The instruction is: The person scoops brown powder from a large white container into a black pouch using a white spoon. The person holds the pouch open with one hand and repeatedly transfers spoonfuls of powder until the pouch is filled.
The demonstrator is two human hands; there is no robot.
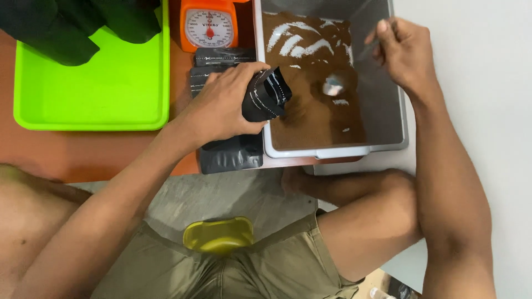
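Left hand [221,105]: clamped round a black pouch [266,94], mouth tilted over the grey tub's [388,105] rim
Right hand [404,52]: pinching a spoon [338,83], handle blurred
Powder [310,105]: brown, inside the tub
Scale [210,25]: top cut off

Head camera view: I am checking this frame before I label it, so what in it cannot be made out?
- Spoon in the right hand: blurred; handle barely traceable.
- Black pouch in the left hand: its inside is out of sight, so its fill is unknown.
- Orange scale: cut off by the top edge.
- Dark items on the green tray: cut off by the top edge, kind unclear.
- Grey tub of brown powder: far end cut off.
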